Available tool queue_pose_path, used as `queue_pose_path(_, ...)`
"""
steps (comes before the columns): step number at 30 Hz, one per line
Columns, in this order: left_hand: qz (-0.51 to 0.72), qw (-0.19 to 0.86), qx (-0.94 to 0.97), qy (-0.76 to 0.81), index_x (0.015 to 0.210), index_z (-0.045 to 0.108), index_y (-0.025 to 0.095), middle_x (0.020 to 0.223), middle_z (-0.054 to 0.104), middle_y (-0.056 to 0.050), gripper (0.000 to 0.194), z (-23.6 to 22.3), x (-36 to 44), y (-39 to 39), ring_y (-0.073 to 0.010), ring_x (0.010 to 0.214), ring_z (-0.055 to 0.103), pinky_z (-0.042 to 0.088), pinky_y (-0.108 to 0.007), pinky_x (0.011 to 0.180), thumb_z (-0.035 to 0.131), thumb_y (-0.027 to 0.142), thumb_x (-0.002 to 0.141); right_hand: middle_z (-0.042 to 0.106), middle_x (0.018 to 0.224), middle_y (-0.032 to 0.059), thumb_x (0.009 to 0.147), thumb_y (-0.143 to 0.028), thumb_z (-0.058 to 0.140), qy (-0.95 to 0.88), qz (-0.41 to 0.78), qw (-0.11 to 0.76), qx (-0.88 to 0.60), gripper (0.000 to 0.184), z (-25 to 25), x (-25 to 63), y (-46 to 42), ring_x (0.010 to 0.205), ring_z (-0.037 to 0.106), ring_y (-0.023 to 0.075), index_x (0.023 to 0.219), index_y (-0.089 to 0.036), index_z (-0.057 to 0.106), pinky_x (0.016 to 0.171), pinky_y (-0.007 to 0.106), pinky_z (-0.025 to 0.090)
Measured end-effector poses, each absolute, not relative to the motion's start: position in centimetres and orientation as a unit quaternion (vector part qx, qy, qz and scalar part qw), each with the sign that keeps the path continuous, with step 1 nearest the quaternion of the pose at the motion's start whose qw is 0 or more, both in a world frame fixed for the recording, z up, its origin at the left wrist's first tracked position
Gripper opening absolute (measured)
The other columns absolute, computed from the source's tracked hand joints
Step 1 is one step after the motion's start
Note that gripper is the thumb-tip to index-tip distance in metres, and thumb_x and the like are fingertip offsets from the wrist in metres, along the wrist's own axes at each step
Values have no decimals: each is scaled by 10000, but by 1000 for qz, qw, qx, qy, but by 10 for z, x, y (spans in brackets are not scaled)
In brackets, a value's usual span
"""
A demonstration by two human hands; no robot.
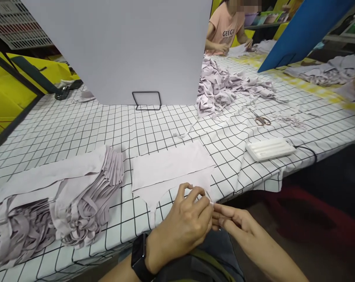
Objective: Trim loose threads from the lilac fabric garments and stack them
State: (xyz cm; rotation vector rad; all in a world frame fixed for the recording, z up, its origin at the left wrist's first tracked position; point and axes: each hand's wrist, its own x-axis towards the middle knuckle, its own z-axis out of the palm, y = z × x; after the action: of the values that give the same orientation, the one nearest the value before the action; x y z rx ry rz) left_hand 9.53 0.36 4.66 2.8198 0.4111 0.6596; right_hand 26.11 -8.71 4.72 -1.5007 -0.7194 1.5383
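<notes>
A flat pale lilac garment piece (171, 166) lies on the checked tablecloth (107, 121) near the table's front edge. My left hand (181, 229), with a black watch on its wrist, is curled and pinches the garment's lower right edge. My right hand (238, 221) meets it from the right, fingers pressed together on the same edge, where a small white bit shows between the fingertips. A folded stack of the same lilac pieces (62, 196) sits to the left of the garment.
A grey upright board (121, 47) on a wire stand blocks the table's far middle. A loose heap of lilac fabric (224, 88), scissors (261, 119) and a white power strip (269, 149) lie to the right. Another person in a pink shirt (226, 29) works beyond a blue board (303, 31).
</notes>
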Motion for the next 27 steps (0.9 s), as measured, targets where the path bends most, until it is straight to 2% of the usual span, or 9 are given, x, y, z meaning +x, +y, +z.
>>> queue_pose_path(4,225,129,954,152,901,587,131,885,619,-55,109,49,92,2,-247,1017,531,411,-479,943,506,72,944,788,1068,110,871,-475,708,-349,619,393,-584,398,49,260,-84,999,723,275,1119,-172,788,967,396,546)
queue_pose_path(7,207,175,943,194,912,586,143,878,614,-45,112,55,91,1,-231,970,523,429,-447,889,514,58,922,791,935,81,933,-479,626,-415,574,369,-602,355,50,263,-87,904,729,265,980,-175,803,862,340,572)
queue_pose_path(10,162,200,940,224,841,551,172,848,606,-39,138,65,93,1,-227,924,522,444,-415,820,517,56,908,736,741,45,956,-453,583,-487,498,314,-645,347,53,267,-91,733,700,224,846,-205,799,653,259,549)
queue_pose_path(13,129,218,938,236,787,505,189,835,611,-35,174,73,95,2,-228,906,533,451,-400,787,516,62,905,711,831,64,929,-422,610,-534,414,295,-676,292,55,268,-90,638,634,183,844,-228,812,479,225,460)
queue_pose_path(15,120,243,931,243,768,486,193,813,611,-27,188,74,97,4,-220,880,539,455,-387,766,531,63,896,720,923,72,916,-415,630,-528,411,324,-669,257,54,267,-87,633,623,171,952,-240,815,507,234,486)
queue_pose_path(17,122,282,917,256,751,483,194,785,609,-15,202,73,97,7,-208,855,547,459,-368,744,561,57,878,722,838,49,927,-426,623,-493,453,349,-655,271,51,266,-84,612,622,165,1002,-235,800,568,244,520)
queue_pose_path(19,139,327,893,275,755,516,193,782,617,-3,198,70,96,13,-196,847,560,465,-346,736,595,46,862,685,701,20,934,-452,610,-466,486,353,-650,291,50,264,-80,589,621,163,923,-221,788,556,235,505)
queue_pose_path(23,182,406,849,287,830,609,208,820,650,14,137,58,96,31,-172,838,587,492,-310,745,643,87,886,638,611,1,877,-497,663,-423,479,365,-677,317,51,263,-68,523,583,149,780,-211,759,511,236,462)
queue_pose_path(27,207,280,880,322,997,628,167,1053,655,-74,88,41,102,56,-234,966,572,514,-396,812,557,133,957,673,625,15,771,-533,767,-332,467,395,-719,329,52,269,-48,561,594,169,815,-207,793,523,248,485)
